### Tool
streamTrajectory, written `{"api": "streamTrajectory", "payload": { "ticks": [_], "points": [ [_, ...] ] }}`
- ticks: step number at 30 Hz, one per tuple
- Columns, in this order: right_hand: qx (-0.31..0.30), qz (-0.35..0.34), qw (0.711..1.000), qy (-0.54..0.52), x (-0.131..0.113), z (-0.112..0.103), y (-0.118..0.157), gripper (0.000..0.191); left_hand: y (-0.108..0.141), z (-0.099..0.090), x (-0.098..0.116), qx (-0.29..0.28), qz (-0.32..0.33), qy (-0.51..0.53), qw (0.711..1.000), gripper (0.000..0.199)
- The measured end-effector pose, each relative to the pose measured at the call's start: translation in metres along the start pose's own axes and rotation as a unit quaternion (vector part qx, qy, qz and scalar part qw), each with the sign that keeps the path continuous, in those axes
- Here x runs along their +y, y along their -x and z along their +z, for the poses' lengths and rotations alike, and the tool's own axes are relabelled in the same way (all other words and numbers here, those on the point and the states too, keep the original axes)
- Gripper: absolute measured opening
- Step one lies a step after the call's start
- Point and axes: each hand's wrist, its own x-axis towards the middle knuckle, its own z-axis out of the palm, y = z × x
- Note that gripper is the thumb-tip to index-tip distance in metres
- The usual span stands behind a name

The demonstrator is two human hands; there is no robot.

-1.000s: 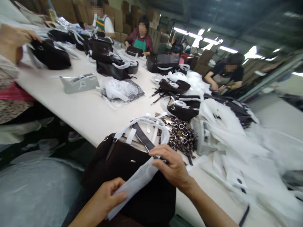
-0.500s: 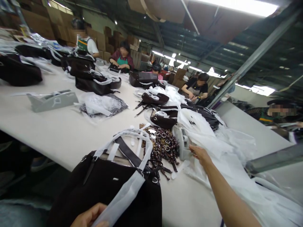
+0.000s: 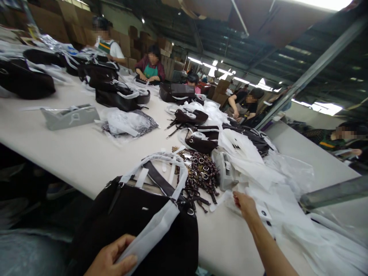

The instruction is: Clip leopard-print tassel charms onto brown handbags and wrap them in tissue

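A black handbag [image 3: 115,214] stands at the table's front edge before me, its top handle wrapped in white paper. My left hand [image 3: 113,253] is closed round a strap [image 3: 155,232] sleeved in the same white wrapping, which slants across the bag's front. Just in front of a grey tape dispenser [image 3: 225,172], my right hand [image 3: 244,205] has its fingertips pinched together. What they hold, if anything, is too small to make out. Beside the dispenser lies a pile of dark braided pieces with metal rings [image 3: 201,172].
White wrapping sheets [image 3: 247,153] spread along the table's right side. More dark bags [image 3: 201,140] lie further back. A second tape dispenser [image 3: 71,117] and a plastic bag of dark pieces [image 3: 129,124] are to the left. Several co-workers sit around, and a metal post [image 3: 310,73] slants at right.
My right hand has drawn back from the tape dispenser toward me, its fingertips now lower and apart from it. My left hand stays on the wrapped strap. The view has shifted slightly.
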Motion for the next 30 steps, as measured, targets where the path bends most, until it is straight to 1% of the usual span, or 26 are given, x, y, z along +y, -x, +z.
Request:
{"api": "streamTrajectory", "payload": {
  "ticks": [2,3,5,6,8,9,11,13,14,15,16,18,20,22,26,30],
  "points": [
    [-0.010,0.001,1.000,0.021,0.003,-0.003,0.008,0.020,0.002,0.001,0.005,-0.005,0.001,0.000,1.000,0.053],
    [-0.023,-0.007,0.999,0.030,-0.001,-0.002,0.016,0.021,0.003,0.002,0.009,-0.005,0.003,0.000,1.000,0.053],
    [-0.072,-0.042,0.995,0.051,-0.016,0.006,0.045,0.030,0.008,0.004,0.019,0.006,0.007,0.008,1.000,0.051],
    [-0.110,-0.077,0.988,0.073,-0.027,0.015,0.067,0.035,0.010,0.006,0.024,0.013,0.010,0.016,1.000,0.049],
    [-0.225,-0.145,0.958,0.100,-0.049,0.036,0.122,0.034,0.014,0.008,0.033,0.026,0.009,0.030,0.999,0.043],
    [-0.293,-0.153,0.939,0.089,-0.059,0.048,0.154,0.031,0.015,0.009,0.036,0.031,0.006,0.039,0.999,0.041],
    [-0.417,-0.133,0.897,0.061,-0.073,0.072,0.216,0.027,0.017,0.011,0.040,0.044,0.000,0.053,0.998,0.037],
    [-0.494,-0.126,0.859,0.038,-0.076,0.094,0.264,0.024,0.020,0.013,0.043,0.052,-0.002,0.058,0.997,0.034],
    [-0.511,-0.128,0.849,0.034,-0.074,0.104,0.280,0.024,0.021,0.014,0.044,0.055,0.000,0.057,0.997,0.033],
    [-0.517,-0.134,0.844,0.040,-0.071,0.113,0.289,0.024,0.022,0.015,0.045,0.058,0.002,0.057,0.997,0.031],
    [-0.513,-0.142,0.845,0.054,-0.067,0.120,0.294,0.024,0.024,0.016,0.047,0.060,0.004,0.058,0.997,0.029],
    [-0.483,-0.162,0.855,0.097,-0.059,0.129,0.294,0.020,0.027,0.018,0.050,0.069,0.006,0.056,0.996,0.027],
    [-0.447,-0.182,0.865,0.138,-0.054,0.131,0.289,0.017,0.030,0.021,0.054,0.075,0.011,0.047,0.996,0.025],
    [-0.426,-0.196,0.868,0.165,-0.052,0.130,0.285,0.014,0.034,0.023,0.060,0.079,0.021,0.031,0.996,0.022],
    [-0.423,-0.201,0.861,0.201,-0.052,0.128,0.282,0.011,0.039,0.025,0.068,0.079,0.035,0.010,0.996,0.021],
    [-0.430,-0.213,0.842,0.248,-0.052,0.130,0.277,0.010,0.038,0.026,0.064,0.080,0.045,0.006,0.996,0.025]
  ]
}}
